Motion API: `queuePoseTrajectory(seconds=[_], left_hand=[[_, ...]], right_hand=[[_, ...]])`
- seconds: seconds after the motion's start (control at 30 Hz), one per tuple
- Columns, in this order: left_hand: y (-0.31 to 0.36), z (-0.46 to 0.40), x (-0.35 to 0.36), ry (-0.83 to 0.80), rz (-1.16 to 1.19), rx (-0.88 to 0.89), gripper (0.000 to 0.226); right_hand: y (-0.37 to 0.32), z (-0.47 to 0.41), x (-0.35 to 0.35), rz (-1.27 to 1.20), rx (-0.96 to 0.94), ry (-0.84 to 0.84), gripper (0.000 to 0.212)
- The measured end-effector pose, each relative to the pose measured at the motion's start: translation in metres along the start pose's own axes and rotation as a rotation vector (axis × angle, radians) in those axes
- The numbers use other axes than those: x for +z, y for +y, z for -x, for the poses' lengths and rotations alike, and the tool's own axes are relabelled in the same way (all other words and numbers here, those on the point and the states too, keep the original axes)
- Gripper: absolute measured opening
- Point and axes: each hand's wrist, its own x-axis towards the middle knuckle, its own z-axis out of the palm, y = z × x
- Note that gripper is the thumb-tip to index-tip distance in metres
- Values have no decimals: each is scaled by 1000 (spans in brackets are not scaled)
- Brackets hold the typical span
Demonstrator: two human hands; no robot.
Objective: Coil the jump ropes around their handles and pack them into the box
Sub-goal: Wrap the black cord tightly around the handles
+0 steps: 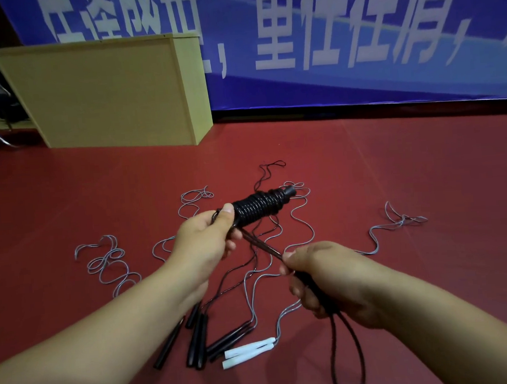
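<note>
Left hand (207,240) of mine grips the end of the black handles (261,207), with my thumb on top. Much black rope is already wound round them in tight rings. I hold them up off the floor so the rope can go round with nothing in the way.

My right hand (327,279) pinches the loose black rope (263,246) between thumb and fingers. The rope runs straight and tight from this hand to the handles, so I think the rings will sit snug. A long loop of it hangs down below my right hand, so there is more to wind.

On the red floor (394,167) near my arms lie more black handles (197,342) and a pair of white handles (248,349), with grey ropes (113,261) all curly and spread out. They wait their turn. A tan box (98,91) stands farther off, by the blue banner (355,34).
</note>
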Motion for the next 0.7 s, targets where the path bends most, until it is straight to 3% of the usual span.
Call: queuePoseTrajectory(seconds=[0.13, 0.37, 0.5, 0.7], left_hand=[[0, 2, 0, 14, 26, -22, 31], [-5, -6, -8, 88, -331, 252, 40], [-8, -8, -14, 94, -596, 333, 39], [-8, -3, -10, -154, -853, 291, 36]], right_hand=[[-1, 3, 5, -15, 4, 9, 29], [-1, 0, 5, -111, -130, 100, 27], [3, 3, -2, 139, -242, 233, 23], [4, 2, -14, 414, -423, 424, 20]])
